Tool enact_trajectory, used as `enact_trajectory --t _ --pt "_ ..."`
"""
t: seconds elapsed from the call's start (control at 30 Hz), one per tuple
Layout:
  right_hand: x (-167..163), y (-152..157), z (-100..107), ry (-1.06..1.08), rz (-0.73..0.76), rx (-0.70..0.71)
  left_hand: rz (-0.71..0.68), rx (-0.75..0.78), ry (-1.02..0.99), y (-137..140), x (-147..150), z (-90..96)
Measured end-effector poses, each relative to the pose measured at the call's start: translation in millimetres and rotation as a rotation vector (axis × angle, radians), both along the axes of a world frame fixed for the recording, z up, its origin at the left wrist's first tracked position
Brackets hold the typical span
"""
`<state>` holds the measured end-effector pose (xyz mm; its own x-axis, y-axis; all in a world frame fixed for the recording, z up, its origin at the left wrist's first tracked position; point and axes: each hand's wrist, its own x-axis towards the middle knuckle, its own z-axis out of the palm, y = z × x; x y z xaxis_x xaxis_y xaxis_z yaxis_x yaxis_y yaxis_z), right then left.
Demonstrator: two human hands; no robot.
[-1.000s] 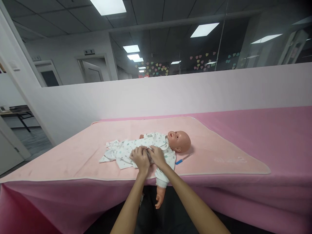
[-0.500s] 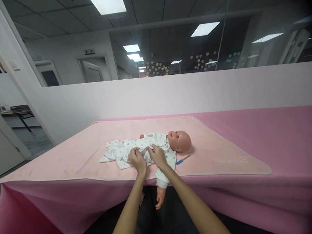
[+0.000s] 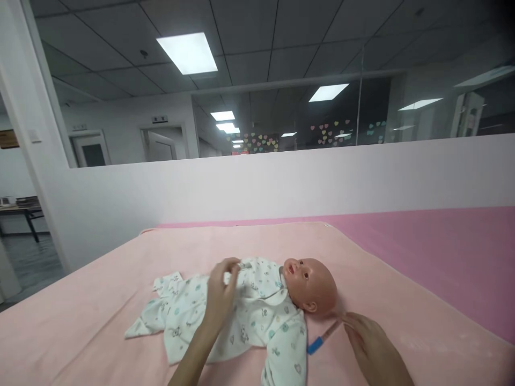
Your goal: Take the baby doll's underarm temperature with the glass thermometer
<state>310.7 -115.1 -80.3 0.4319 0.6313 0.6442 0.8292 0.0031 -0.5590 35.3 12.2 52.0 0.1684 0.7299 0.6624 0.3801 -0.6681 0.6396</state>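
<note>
A baby doll (image 3: 309, 284) lies on its back, head to the right, in a white printed outfit (image 3: 225, 316). My left hand (image 3: 220, 289) hovers over or rests on the doll's chest, thumb and fingers curved apart, with nothing seen between them. To the right of the doll's head, my right hand (image 3: 370, 343) has its fingers stretched out. Its fingertips are at the clear end of a thin thermometer-like stick with a blue end (image 3: 315, 345). Whether they touch the stick I cannot tell. The doll's near sleeve (image 3: 286, 343) runs down past the lower frame edge.
A pale pink blanket (image 3: 402, 305) lies under the doll, over a darker pink cover (image 3: 434, 236). Behind stands a low white wall (image 3: 257, 187) with glass above it. At the far left is a desk (image 3: 20, 210).
Both hands have let go of the outfit's front, which now lies flatter. My right hand has moved right to the stick; my left has lifted toward the chest. The view has tilted up and closer.
</note>
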Motion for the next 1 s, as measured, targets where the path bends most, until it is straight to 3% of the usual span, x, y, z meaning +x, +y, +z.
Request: enact_trajectory --t 0.1,0.2,0.27,0.33,0.5,0.57,0.63,0.73,0.8,0.87,0.97,1.0 --pt "18.1 7.7 -7.6 -0.131 0.093 -0.075 -0.317 -0.053 0.529 9.4 22.6 5.7" --pt "13.2 12.7 7.9 -0.139 0.090 -0.181 -0.393 -0.039 0.758 12.5 29.8 2.5" --pt "7.6 16.9 22.1 -0.137 0.085 -0.211 -0.405 -0.050 0.758 12.8 29.4 3.4" --pt "4.8 21.3 35.5 -0.136 0.089 -0.218 -0.413 -0.159 0.692 15.7 29.2 8.1" --pt "8.0 13.4 63.8 -0.157 0.198 -0.320 -0.432 -0.893 0.236 45.9 32.9 26.5" --pt "11.4 0.4 72.5 -0.166 0.241 -0.358 -0.405 -0.965 0.177 62.1 33.2 35.7" --pt "15.9 -13.9 81.7 -0.167 0.247 -0.355 -0.261 -0.676 0.303 74.5 32.9 47.1" --pt "21.1 -28.4 105.6 -0.165 0.244 -0.339 -0.041 0.024 0.764 81.5 34.2 65.6" --pt "18.8 -28.5 130.1 -0.159 0.240 -0.315 0.007 0.308 1.024 80.4 36.6 75.3" --pt "8.6 -18.3 156.6 -0.142 0.231 -0.254 0.021 0.433 1.162 77.9 38.5 80.7" --pt "-19.6 15.9 184.2 -0.122 0.213 -0.149 0.048 0.471 1.218 75.6 37.6 81.7" --pt "-30.5 30.3 188.3 -0.136 0.242 -0.202 0.054 0.468 1.217 75.2 36.3 81.0"
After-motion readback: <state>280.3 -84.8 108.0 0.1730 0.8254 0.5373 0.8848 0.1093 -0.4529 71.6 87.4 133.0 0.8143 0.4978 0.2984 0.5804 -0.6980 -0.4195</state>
